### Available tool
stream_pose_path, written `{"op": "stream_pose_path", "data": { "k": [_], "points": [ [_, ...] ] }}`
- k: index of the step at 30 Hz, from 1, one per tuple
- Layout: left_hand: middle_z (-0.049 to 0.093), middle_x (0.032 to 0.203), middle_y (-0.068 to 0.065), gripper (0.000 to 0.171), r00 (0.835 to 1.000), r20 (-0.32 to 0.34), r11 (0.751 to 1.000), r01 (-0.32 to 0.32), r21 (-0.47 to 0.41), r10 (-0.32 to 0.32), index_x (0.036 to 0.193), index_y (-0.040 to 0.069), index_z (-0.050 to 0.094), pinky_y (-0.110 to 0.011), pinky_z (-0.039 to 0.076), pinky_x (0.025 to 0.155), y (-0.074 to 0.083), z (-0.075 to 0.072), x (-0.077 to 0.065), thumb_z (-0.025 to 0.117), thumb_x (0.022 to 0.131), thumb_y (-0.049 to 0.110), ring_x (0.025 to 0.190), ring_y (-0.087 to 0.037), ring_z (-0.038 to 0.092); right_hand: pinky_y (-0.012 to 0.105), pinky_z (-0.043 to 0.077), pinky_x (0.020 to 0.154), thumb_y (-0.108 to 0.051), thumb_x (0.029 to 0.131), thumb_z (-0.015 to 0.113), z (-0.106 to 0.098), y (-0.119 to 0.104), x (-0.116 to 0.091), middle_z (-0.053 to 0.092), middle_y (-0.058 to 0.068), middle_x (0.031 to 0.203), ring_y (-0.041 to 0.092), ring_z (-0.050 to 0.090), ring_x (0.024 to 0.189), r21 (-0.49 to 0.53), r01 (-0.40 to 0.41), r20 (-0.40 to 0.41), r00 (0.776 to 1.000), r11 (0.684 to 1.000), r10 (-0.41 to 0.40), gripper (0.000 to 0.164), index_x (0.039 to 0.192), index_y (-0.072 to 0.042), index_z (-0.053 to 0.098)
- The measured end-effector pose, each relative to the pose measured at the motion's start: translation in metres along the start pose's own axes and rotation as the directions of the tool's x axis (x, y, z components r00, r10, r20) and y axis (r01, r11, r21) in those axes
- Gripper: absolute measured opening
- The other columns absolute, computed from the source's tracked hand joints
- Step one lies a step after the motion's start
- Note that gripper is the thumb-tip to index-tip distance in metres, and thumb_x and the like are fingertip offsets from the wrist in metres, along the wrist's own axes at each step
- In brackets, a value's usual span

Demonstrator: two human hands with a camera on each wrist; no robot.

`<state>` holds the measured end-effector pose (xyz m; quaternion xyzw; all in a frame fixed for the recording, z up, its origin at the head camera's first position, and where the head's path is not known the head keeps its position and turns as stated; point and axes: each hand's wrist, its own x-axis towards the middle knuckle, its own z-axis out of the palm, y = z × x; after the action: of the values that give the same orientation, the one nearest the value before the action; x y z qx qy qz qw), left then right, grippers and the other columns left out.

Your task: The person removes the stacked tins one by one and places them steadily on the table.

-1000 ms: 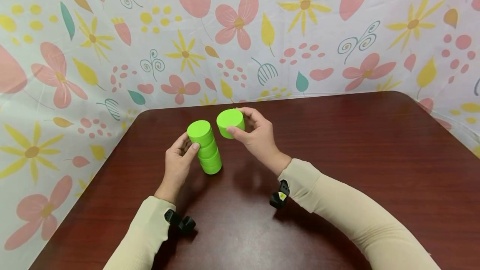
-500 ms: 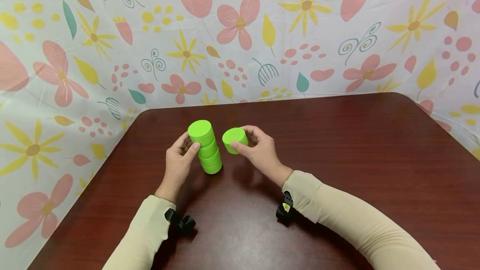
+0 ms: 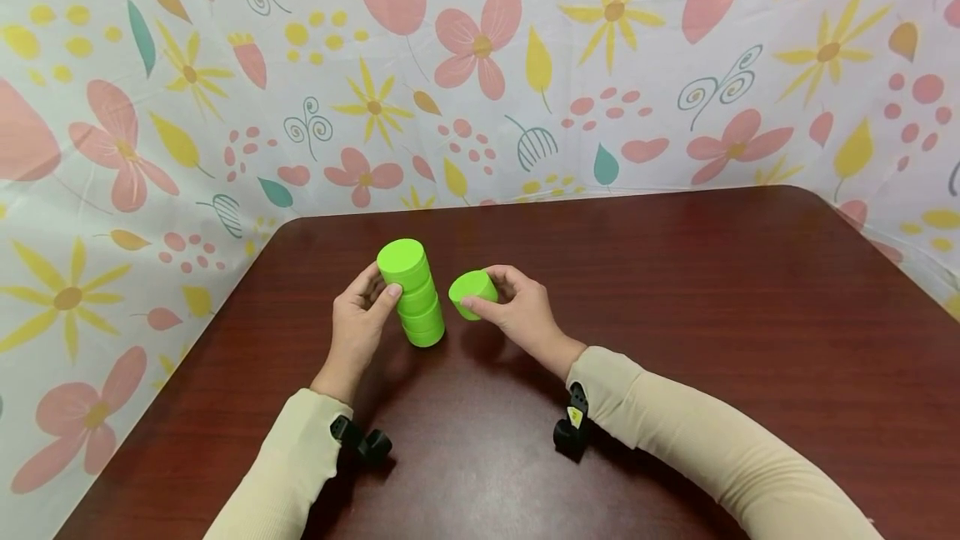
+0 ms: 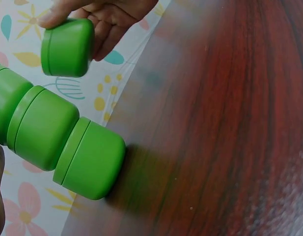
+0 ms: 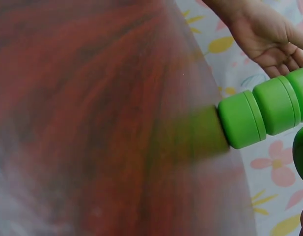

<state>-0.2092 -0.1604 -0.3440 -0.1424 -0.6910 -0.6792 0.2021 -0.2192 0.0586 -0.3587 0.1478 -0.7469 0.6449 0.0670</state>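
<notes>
A stack of three lime-green lidded round jars [image 3: 423, 325] stands on the brown table, leaning slightly off line. My left hand [image 3: 356, 332] grips the top jar [image 3: 402, 263] from the left, thumb across its near side, the other fingers mostly hidden behind it. To the right, a separate green jar [image 3: 469, 297] of the same kind is held above the table by my right hand [image 3: 528, 315], thumb in front and fingers behind. In the left wrist view that held jar [image 4: 68, 47] is apart from the stacked jars [image 4: 45, 128] and well above the bottom one [image 4: 92, 160].
The dark wood table [image 3: 675, 315] extends to both sides and toward the front. Behind it and along the left hangs a floral cloth [image 3: 480, 123]. Black wrist cameras [image 3: 572, 432] jut out below both cuffs.
My right hand has lowered its jar and moved it slightly to the right, away from the stack's top. The left hand and the stack have stayed in place.
</notes>
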Motion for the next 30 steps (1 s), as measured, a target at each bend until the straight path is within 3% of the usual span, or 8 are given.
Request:
{"op": "stream_pose_path", "data": {
  "k": [6,17,30],
  "points": [
    [0.064,0.108,0.002,0.04,1.0,-0.004,1.0,0.004,-0.001,-0.004,0.125,-0.011,0.051,-0.019,0.047,0.087,0.0,0.0,0.0,0.058,0.086,-0.007,0.098,-0.006,0.06,0.024,0.052,0.069,-0.022,0.074,0.079,-0.001,0.007,-0.001,0.065,0.005,0.1,0.014,0.063,0.086,-0.019,-0.032,0.044,0.998,0.999,0.033,0.041,0.109,-0.011,0.061],
    [0.064,0.105,0.009,0.04,1.0,0.001,1.0,-0.006,-0.012,0.007,0.124,-0.012,0.051,-0.019,0.048,0.086,-0.001,-0.001,-0.001,0.058,0.086,-0.006,0.098,-0.006,0.06,0.023,0.05,0.07,-0.027,0.073,0.079,-0.001,0.014,-0.003,0.066,0.002,0.096,0.013,0.062,0.085,-0.119,-0.091,0.044,0.994,0.989,0.097,0.04,0.105,-0.011,0.063],
    [0.064,0.105,0.008,0.039,1.0,-0.007,1.0,-0.024,-0.011,0.024,0.124,-0.013,0.051,-0.018,0.048,0.086,-0.003,0.0,0.0,0.058,0.086,-0.006,0.098,-0.006,0.061,0.024,0.048,0.068,-0.033,0.074,0.078,-0.001,0.023,-0.001,0.066,0.0,0.094,0.013,0.06,0.084,-0.222,-0.101,0.072,0.99,0.97,0.12,0.038,0.103,-0.013,0.064]
  ]
}}
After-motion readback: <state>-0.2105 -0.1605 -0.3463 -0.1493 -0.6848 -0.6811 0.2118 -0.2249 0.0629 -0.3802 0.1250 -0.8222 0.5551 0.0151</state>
